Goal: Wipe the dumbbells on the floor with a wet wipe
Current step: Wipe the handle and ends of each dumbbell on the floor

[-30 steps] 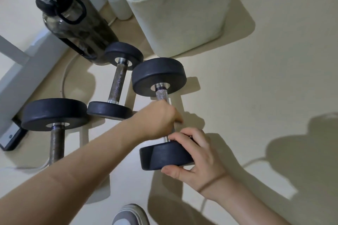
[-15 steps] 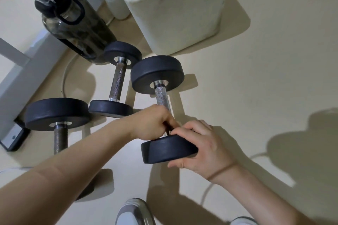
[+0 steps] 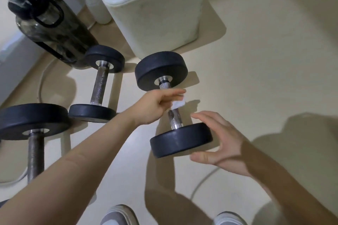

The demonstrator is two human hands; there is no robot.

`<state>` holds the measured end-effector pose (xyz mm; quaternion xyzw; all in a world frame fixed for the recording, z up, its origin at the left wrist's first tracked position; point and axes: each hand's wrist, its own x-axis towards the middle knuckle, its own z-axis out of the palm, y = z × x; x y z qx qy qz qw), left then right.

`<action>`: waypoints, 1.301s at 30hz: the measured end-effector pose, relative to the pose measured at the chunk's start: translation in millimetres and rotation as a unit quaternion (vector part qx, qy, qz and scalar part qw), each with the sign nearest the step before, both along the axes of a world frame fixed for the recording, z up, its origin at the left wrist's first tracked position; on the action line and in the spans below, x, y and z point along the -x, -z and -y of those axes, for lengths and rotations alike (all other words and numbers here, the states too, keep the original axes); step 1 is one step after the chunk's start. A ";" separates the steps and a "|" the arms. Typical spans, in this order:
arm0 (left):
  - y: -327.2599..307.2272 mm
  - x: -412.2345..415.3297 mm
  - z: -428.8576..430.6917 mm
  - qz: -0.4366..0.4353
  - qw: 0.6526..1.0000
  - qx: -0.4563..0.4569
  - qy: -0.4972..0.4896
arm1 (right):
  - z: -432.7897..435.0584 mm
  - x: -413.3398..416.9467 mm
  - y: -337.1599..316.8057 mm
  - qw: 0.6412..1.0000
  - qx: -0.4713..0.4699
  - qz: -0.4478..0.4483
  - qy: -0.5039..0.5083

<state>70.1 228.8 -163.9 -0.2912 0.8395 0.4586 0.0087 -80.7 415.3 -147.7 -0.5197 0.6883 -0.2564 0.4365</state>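
Note:
A black dumbbell (image 3: 175, 122) with a knurled steel handle lies on the cream floor in the middle of the head view. My left hand (image 3: 155, 106) hovers over its handle and pinches a small white wet wipe (image 3: 178, 103) between its fingertips. My right hand (image 3: 223, 144) is spread beside the near weight, its fingers straight and just off the black rubber. Two other dumbbells lie to the left: a smaller one (image 3: 99, 86) and a larger one (image 3: 34, 129) partly cut off by the frame.
A dark water bottle (image 3: 53, 29) stands at the back left, next to a white spray bottle (image 3: 95, 3) and a white box-shaped unit (image 3: 155, 11). A white cable (image 3: 203, 179) runs across the floor under my right arm. My shoes (image 3: 118, 215) show at the bottom edge.
My left hand has let go of the handle and lifted away with the wipe. My right hand has released the near weight and spread its fingers.

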 end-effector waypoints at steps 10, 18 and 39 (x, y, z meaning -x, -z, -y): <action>6.9 28.5 0.4 -0.026 0.965 0.256 0.059 | 3.6 -7.4 10.3 0.986 0.098 -0.015 0.132; 5.8 42.5 0.1 -0.108 0.950 0.270 0.117 | -16.4 16.5 6.4 0.950 0.122 0.056 0.282; 13.5 99.8 -40.8 -0.100 0.985 0.082 -0.112 | -28.7 97.9 14.7 0.865 0.060 -0.118 0.483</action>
